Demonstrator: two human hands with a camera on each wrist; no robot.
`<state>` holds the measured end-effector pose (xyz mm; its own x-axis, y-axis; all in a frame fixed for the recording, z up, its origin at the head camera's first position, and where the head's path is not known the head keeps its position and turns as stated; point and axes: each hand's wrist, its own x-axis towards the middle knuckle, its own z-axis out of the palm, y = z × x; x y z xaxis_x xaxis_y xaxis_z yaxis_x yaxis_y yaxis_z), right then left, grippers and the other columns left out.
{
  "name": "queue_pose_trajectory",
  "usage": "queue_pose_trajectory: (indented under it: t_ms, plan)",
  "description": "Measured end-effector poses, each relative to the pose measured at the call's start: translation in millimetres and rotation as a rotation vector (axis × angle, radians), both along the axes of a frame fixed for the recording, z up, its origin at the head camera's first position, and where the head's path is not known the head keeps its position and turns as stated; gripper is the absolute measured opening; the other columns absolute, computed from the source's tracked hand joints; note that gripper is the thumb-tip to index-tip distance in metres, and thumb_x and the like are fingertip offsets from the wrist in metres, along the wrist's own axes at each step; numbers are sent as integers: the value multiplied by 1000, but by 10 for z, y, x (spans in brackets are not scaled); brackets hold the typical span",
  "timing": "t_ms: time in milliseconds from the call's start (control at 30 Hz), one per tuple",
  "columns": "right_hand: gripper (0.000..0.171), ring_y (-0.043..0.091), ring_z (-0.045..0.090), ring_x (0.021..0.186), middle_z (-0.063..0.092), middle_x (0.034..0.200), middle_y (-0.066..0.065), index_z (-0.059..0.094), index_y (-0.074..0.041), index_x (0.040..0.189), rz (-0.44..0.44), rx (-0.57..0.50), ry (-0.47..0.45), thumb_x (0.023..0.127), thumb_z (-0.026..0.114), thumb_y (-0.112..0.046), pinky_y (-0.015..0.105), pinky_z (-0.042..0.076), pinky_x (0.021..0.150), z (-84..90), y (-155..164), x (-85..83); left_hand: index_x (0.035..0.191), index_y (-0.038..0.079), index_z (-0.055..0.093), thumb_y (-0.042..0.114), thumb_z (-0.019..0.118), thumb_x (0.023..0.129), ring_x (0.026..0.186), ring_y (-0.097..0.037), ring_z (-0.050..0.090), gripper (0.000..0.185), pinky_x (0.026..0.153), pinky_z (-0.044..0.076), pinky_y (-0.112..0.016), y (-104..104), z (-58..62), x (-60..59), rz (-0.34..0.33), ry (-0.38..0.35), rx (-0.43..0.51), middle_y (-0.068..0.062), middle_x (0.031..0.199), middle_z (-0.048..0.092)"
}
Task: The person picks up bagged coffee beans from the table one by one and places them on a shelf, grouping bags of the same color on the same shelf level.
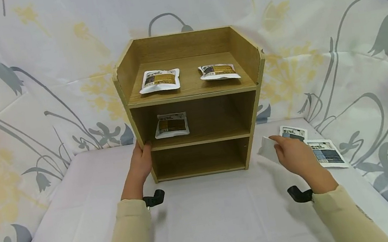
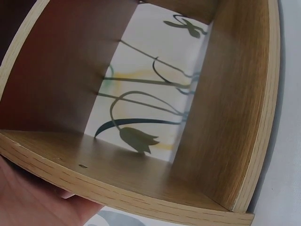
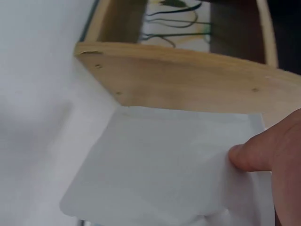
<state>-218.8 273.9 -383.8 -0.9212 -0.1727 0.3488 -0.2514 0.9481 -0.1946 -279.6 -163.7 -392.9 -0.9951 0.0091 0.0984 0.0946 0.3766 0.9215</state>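
Observation:
A small wooden shelf unit (image 1: 201, 141) with three levels stands on the white-covered table. My left hand (image 1: 141, 160) grips its left side panel near the middle board; in the left wrist view the fingers wrap under the panel edge. My right hand (image 1: 295, 155) pinches a white pouch (image 3: 160, 165), its plain side showing, to the right of the shelf. The thumb lies flat on the pouch in the right wrist view. Two pouches with brown labels, one left (image 1: 160, 80) and one right (image 1: 219, 72), lie on the top level. Another brown-labelled pouch (image 1: 171, 125) lies at the left of the middle level.
Two white pouches with dark labels, one farther back (image 1: 293, 132) and one nearer (image 1: 327, 153), lie on the table (image 1: 216, 222) by my right hand. A flower-printed cloth (image 1: 59, 74) hangs behind and beside the table.

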Motion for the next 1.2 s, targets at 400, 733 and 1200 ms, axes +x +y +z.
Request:
queue_pose_trajectory:
  t_ms: [400, 733, 1200]
  plan:
    - [31, 18, 51, 55, 63, 71, 11, 62, -3, 124, 69, 15, 79, 94, 54, -8, 37, 42, 51, 286, -78, 255, 157, 19, 9, 41, 24, 104, 142, -38, 29, 60, 115, 25, -56, 3, -9, -10, -5, 5, 16, -18, 158, 24]
    - [31, 20, 54, 58, 70, 86, 14, 62, -5, 123, 107, 7, 126, 94, 53, -9, 38, 44, 54, 449, -141, 376, 157, 18, 9, 41, 24, 104, 142, -38, 30, 60, 115, 26, -55, 6, 1, 1, -7, 8, 16, -19, 158, 24]
    - [30, 21, 61, 65, 73, 98, 11, 65, -5, 121, 220, 3, 338, 91, 57, -5, 39, 48, 59, 653, -338, 442, 157, 19, 7, 43, 24, 104, 143, -38, 28, 61, 116, 24, -56, -3, -20, -16, -11, -3, 15, -18, 158, 23]
